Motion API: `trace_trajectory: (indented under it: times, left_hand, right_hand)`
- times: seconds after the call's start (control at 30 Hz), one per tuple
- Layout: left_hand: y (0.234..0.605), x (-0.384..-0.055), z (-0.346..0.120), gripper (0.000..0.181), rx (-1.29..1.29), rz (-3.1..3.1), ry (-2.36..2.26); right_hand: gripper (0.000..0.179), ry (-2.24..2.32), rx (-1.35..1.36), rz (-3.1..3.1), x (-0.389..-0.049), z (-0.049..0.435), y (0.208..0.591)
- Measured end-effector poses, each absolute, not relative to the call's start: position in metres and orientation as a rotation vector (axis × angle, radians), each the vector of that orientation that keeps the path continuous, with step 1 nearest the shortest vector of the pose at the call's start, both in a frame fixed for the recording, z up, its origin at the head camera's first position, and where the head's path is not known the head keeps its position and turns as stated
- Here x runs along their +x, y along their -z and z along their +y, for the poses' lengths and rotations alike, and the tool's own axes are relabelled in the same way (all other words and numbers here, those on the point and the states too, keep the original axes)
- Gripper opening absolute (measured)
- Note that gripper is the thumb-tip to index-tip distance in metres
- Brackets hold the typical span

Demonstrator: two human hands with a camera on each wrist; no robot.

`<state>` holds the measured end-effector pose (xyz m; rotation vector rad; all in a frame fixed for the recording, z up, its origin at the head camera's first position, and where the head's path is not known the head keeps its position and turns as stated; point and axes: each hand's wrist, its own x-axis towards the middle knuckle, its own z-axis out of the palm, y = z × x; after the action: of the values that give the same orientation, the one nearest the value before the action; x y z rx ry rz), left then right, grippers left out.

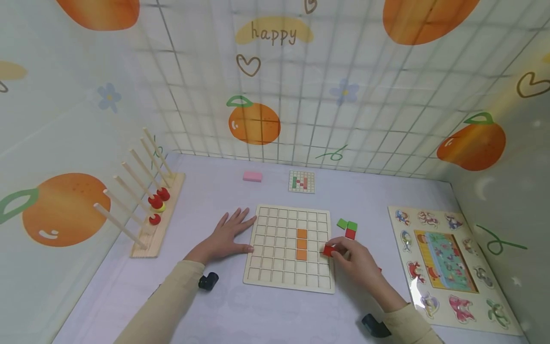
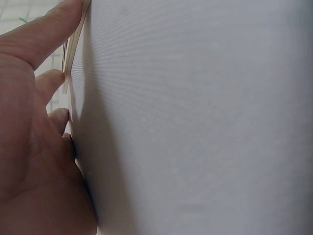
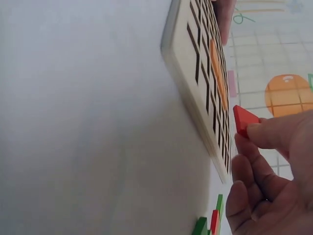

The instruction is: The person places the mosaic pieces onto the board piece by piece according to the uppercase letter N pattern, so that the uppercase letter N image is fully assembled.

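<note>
Fingers of the right hand (image 1: 354, 263) pinch a red tile (image 1: 328, 251) at the 3 o'clock edge of a grid board (image 1: 277, 274) on a desk (image 1: 232, 313), nearer than the wide-spread left hand (image 1: 222, 240) at 9 o'clock to three orange tiles (image 1: 302, 244), whose 12-to-6 column lies at the red tile's 9 o'clock.

Wears lt. beige slvs (image 1: 165, 298) w/ rounded blk cam (image 1: 208, 282) by ea. cuff (image 1: 195, 268).

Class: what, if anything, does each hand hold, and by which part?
The right hand pinches a red tile by its palm-side edge; the left hand holds nothing, only touching the gridded board.
</note>
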<state>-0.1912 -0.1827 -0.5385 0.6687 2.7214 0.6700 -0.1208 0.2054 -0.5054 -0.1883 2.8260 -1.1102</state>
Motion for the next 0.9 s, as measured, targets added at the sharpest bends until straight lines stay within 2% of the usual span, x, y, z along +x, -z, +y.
trace_trajectory:
  times: [0.9]
  left_hand:
    - [0.538,-0.191,-0.183,0.097,0.673,2.723,-0.682]
  right_hand:
    - [0.022,1.149,-0.345,2.737,-0.106,0.164,0.516]
